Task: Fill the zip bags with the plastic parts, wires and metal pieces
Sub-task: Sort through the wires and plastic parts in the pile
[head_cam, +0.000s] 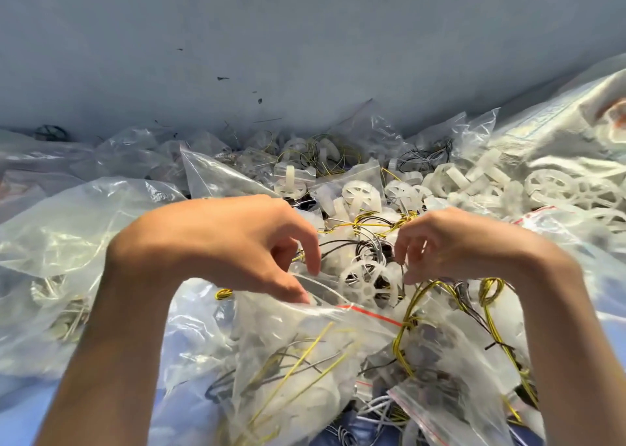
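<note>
Your left hand point(230, 242) is sitting around 9 o'clock of the mess with the fingers curled. Its grip is nearly closed, with thumb and forefinger pinching the lip of a clear zip bag with a red seal strip point(369, 314). That bag sprawls from the middle down toward 6 o'clock, and you can see yellow and dark wire through the plastic.

Your right hand point(467, 245) is over at 3 o'clock, fingers hooked down into the tangle just beside the bag's mouth. That grip is curled in pretty tight, but honestly I can't tell if it's got a wire or nothing at all, since the fingertips are buried in there.

Right between your two hands there's a white spoked plastic wheel point(362, 283) lying at the bag's mouth. Can't tell if it's inside or still outside. Thin black wires point(352, 242) loop around its 12 o'clock side, and a bundle of yellow wires point(401, 334) runs down from its 4 o'clock across the bag.

Up at 2 o'clock is a loose heap of white plastic wheels point(474, 181). At 12 o'clock there's a small clear zip bag with a white part inside point(294, 178). Big crumpled clear plastic bags point(67, 242) fill the 9 o'clock side. It's all piled on a blue-grey table point(305, 56).
</note>
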Motion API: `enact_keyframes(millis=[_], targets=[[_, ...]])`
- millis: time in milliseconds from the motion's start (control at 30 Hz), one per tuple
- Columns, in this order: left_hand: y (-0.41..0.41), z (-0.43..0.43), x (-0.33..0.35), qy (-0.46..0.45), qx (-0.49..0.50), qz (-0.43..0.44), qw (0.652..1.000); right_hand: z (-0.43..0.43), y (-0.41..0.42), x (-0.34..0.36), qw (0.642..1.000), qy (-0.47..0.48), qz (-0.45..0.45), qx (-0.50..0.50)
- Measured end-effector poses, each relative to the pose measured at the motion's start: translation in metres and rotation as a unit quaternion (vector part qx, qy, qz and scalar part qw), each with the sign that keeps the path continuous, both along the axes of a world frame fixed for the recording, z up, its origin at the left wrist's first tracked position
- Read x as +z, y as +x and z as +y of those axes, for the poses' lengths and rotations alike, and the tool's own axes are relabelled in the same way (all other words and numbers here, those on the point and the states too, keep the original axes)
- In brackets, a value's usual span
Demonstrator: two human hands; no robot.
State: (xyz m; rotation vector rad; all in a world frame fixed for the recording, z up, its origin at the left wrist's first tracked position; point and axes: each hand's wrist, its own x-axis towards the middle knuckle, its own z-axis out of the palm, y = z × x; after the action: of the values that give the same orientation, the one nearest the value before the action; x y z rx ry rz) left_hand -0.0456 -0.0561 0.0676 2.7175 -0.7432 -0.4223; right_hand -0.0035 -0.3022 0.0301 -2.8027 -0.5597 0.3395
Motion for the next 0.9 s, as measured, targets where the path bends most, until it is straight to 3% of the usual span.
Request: enact_keyframes(millis=[167,300,367,467,733,900], targets=[[-0.008,0.005,-0.001,-0.003,0.016,0.010,1.000,0.008,-0.001,-0.003,0.995,-0.088,-0.040,-0.033],[-0.010,0.006,-0.007,0.015,0.036,0.002,0.999,0.014,0.006,-0.011,0.986,-0.038,-0.161,-0.021],[-0.010,0.008,-0.008,0.010,0.036,0.001,0.999,0.017,0.011,-0.016,0.990,-0.018,-0.136,0.011],[-0.011,0.007,-0.012,0.017,0.034,0.009,0.999,0.018,0.015,-0.023,0.994,-0.062,-0.086,0.015],[-0.011,-0.009,-0.021,0.054,0.027,-0.028,0.998,-0.003,0.017,-0.013,0.988,0.089,-0.115,-0.050],[-0.007,-0.025,-0.025,0.053,0.026,-0.057,0.997,0.009,0.011,-0.010,0.979,0.069,-0.185,-0.056]])
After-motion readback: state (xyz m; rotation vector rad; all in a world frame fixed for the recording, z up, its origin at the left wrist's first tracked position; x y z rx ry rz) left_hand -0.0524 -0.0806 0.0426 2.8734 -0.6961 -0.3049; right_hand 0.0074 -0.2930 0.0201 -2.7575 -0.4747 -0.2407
